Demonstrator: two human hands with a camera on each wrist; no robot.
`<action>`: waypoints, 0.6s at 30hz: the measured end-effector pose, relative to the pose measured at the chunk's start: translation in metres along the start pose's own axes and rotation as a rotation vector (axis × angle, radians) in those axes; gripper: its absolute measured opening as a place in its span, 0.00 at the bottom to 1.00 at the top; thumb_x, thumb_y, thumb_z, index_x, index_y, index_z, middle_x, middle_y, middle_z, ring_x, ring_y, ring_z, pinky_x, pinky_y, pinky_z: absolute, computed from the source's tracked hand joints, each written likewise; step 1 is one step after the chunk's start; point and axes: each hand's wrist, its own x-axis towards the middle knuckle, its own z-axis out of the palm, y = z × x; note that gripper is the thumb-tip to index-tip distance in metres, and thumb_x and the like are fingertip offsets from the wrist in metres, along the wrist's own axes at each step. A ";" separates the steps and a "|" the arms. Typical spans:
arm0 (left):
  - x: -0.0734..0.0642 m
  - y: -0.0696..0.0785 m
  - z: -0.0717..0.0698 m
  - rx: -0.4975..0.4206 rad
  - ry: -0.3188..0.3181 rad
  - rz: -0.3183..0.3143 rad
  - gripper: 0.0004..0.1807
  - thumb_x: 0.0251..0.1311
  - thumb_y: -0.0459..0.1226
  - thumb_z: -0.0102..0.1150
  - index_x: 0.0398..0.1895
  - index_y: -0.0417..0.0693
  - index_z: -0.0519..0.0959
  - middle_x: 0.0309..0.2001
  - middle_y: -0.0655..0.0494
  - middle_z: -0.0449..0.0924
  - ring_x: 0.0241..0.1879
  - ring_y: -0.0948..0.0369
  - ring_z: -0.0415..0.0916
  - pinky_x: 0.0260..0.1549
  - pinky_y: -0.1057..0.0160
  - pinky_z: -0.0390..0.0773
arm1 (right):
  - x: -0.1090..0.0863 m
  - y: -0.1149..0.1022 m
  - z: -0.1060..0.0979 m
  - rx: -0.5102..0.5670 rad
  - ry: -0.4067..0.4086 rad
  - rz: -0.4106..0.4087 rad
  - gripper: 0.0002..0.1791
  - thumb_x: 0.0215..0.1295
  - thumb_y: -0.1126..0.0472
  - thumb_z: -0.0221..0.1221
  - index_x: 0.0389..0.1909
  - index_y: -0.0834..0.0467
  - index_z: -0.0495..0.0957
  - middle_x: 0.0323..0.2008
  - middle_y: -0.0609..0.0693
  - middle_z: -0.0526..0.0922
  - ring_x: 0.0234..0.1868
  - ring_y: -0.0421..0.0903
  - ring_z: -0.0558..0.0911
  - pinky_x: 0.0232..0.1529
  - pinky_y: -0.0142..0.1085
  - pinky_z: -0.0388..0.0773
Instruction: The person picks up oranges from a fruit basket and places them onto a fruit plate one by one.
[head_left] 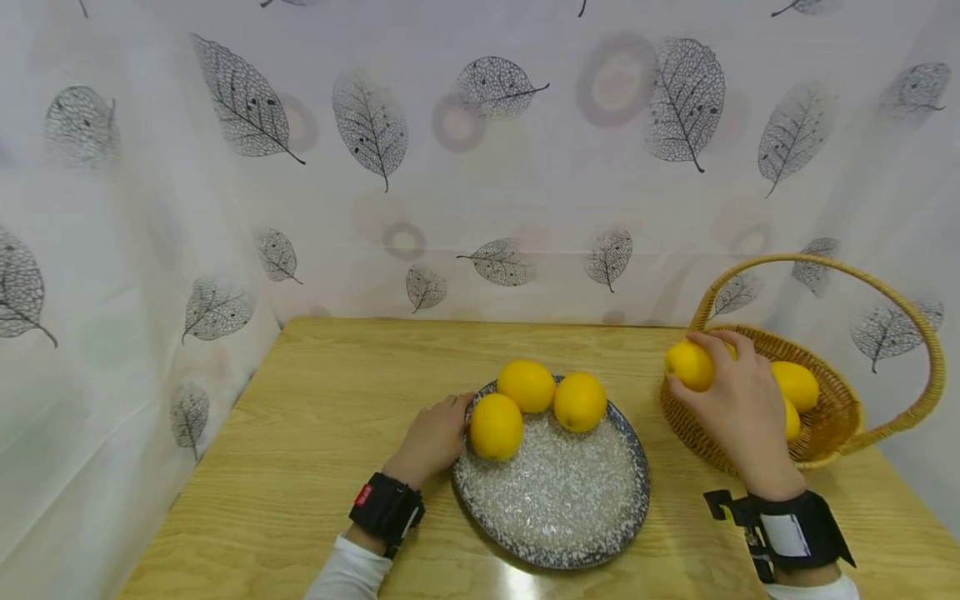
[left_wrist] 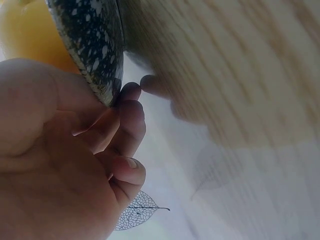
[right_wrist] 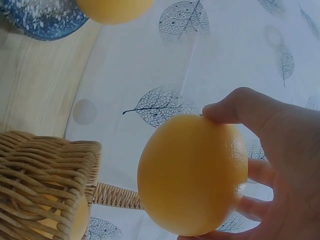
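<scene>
My right hand [head_left: 738,400] holds a yellow lemon [head_left: 689,365] between thumb and fingers, over the left side of the wicker basket [head_left: 832,454]. In the right wrist view the lemon [right_wrist: 192,175] is above the basket's woven rim, with the thumb on one side and fingers on the other. My left hand [head_left: 435,440] grips the left edge of a round speckled plate [head_left: 562,500]; fingertips curl at its rim [left_wrist: 97,50] in the left wrist view. Three lemons sit at the plate's far side, one [head_left: 496,427] right by the left hand.
More lemons [head_left: 795,386] lie inside the basket, whose tall arched handle [head_left: 817,260] rises above it. Everything stands on a wooden table [head_left: 360,367]. A pale leaf-printed curtain [head_left: 480,192] hangs behind the table and along its sides.
</scene>
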 end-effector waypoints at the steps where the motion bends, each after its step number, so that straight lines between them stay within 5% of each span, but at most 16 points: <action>1: 0.000 0.000 0.000 0.001 0.001 0.001 0.24 0.68 0.35 0.49 0.67 0.40 0.69 0.59 0.39 0.78 0.56 0.45 0.75 0.54 0.39 0.77 | 0.000 -0.001 0.000 0.000 -0.004 0.001 0.33 0.50 0.56 0.68 0.59 0.62 0.75 0.59 0.72 0.69 0.48 0.73 0.69 0.40 0.65 0.70; 18: 0.001 -0.001 0.000 0.013 -0.002 0.006 0.24 0.69 0.35 0.49 0.67 0.40 0.68 0.58 0.40 0.79 0.55 0.45 0.76 0.53 0.41 0.78 | -0.002 -0.019 -0.008 0.050 -0.102 0.012 0.32 0.53 0.55 0.66 0.60 0.60 0.74 0.62 0.71 0.68 0.51 0.73 0.68 0.43 0.66 0.69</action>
